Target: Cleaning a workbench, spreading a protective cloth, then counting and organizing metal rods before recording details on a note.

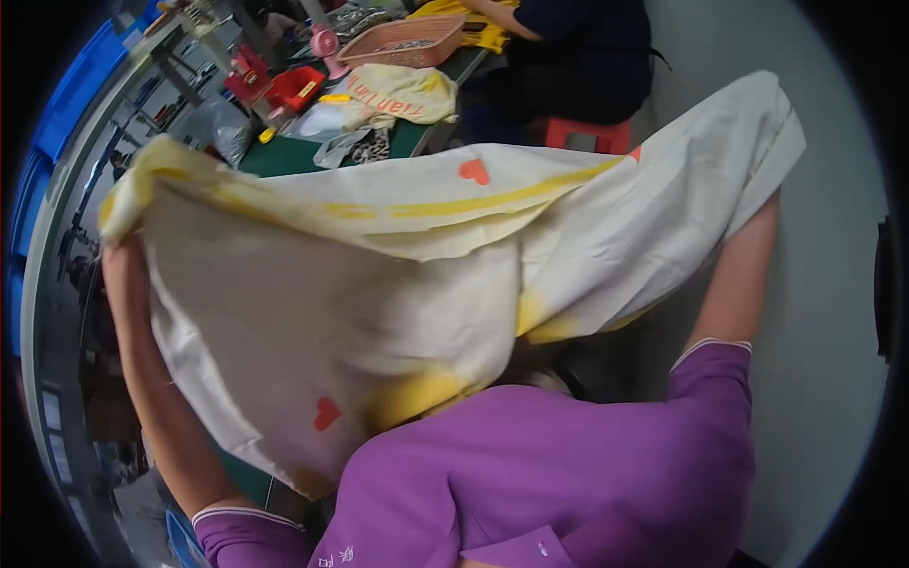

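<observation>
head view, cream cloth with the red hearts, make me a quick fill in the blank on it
1. The cream cloth held up between both hands carries small red ____ shapes.
2. The stripe along the cloth's folded upper edge is ____.
3. The person's short-sleeved shirt is ____.
4. On the green table behind the cloth stands a pinkish woven ____ next to a small pink fan.

Missing words: heart; yellow; purple; basket
</observation>
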Motion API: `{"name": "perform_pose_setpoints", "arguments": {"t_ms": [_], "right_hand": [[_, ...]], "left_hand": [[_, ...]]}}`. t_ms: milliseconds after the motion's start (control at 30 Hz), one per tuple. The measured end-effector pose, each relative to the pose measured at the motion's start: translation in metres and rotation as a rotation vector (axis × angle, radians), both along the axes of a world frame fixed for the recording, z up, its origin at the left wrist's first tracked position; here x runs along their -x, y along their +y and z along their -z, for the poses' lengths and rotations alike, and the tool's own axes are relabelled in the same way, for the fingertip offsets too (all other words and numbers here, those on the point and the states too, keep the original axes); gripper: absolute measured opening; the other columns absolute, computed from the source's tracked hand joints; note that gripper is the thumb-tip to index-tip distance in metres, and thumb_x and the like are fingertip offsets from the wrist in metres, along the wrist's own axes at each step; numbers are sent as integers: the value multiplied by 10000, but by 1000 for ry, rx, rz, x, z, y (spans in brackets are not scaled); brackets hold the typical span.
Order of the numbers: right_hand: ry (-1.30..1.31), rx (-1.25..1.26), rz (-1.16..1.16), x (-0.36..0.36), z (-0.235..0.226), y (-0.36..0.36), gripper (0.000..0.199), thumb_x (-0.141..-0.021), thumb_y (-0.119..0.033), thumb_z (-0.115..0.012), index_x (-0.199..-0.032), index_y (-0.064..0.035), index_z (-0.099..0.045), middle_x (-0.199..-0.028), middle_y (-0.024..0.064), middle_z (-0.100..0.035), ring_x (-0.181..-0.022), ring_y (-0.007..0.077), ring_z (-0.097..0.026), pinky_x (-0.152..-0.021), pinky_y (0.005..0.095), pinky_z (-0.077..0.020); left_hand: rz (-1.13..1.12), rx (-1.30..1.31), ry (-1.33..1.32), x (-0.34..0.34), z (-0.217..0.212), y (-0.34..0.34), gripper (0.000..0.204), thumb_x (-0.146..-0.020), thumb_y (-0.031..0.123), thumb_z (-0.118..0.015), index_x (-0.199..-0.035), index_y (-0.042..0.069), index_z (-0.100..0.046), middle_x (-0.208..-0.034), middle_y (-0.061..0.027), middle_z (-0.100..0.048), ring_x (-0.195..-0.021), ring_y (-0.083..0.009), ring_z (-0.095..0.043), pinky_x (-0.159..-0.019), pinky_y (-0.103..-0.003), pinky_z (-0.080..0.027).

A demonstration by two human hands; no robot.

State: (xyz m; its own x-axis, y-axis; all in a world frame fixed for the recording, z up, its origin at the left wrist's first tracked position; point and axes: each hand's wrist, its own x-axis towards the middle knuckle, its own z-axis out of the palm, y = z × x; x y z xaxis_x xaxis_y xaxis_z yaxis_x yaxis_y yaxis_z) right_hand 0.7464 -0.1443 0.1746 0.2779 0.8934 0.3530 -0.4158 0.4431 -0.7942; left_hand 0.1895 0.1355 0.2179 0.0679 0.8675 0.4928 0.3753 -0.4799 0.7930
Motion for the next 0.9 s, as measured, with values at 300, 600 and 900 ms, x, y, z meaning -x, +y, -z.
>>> {"name": "perform_pose_setpoints", "arguments": {"t_ms": [300,600,900], "right_hand": [[-495,-434,-485,57,-107,103,82,-849,-21,-518,-883,-34,-592,-742,41,-609,-639,127,-589,-583,274,-499],[-372,-246,464,142,-169,134,78,-820,5,-521,-886,38,-546,-822,125,-605,-745,216,-620,-660,319,-523],[-828,-437,1019,124,-244,143,202,-742,-131,-643,-844,23,-562,-788,148,-646,-710,216,-643,-628,312,-501]], "left_hand": [[855,1,179,-205,39,-68,426,-795,165,-688,-1158,-2,-538,-1097,-126,-601,-981,-186,-597,-808,-298,-496],[885,79,105,-293,1,-124,655,-797,449,-660,-1131,-79,-463,-1044,-177,-576,-992,-222,-565,-859,-329,-453],[844,-37,-203,-412,-39,-67,460,-756,334,-719,-1005,-26,-579,-881,-68,-618,-799,-130,-558,-739,-259,-444]]}}
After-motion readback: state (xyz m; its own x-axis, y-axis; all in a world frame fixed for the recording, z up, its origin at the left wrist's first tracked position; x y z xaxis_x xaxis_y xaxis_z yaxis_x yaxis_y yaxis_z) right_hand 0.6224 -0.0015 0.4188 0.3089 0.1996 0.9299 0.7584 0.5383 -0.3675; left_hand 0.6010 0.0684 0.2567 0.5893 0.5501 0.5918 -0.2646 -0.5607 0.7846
